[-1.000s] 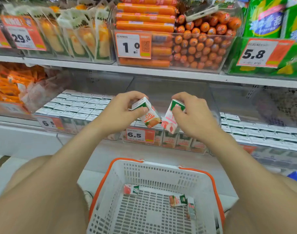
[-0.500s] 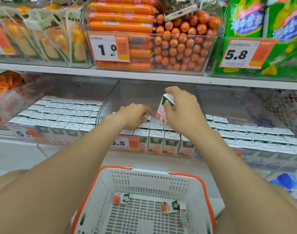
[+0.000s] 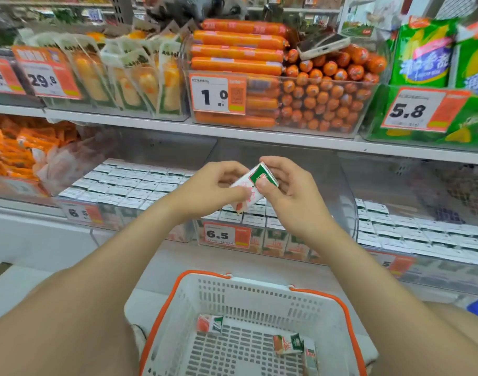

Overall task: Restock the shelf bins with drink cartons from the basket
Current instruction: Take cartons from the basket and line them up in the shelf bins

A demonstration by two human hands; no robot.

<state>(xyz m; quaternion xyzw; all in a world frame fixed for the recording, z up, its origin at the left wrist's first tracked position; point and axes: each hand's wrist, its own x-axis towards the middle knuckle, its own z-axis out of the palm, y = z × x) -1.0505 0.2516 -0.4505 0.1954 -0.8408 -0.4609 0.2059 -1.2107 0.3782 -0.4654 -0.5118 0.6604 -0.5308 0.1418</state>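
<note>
Green-topped carton (image 3: 262,177) gripped between left hand (image 3: 210,185) and right hand (image 3: 292,196), not yet shelved.
Seemingly three cartons (image 3: 288,344) lie in the basket (image 3: 259,299).

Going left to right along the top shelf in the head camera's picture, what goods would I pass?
Yellow vacuum packs → long orange sausages → small sausages stacked end-on → green bags.

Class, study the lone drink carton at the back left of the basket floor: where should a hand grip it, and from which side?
Probably pinch the drink carton across its long sides, coming from above: it lies on its side on open floor, and the basket walls block a sideways reach.
</note>
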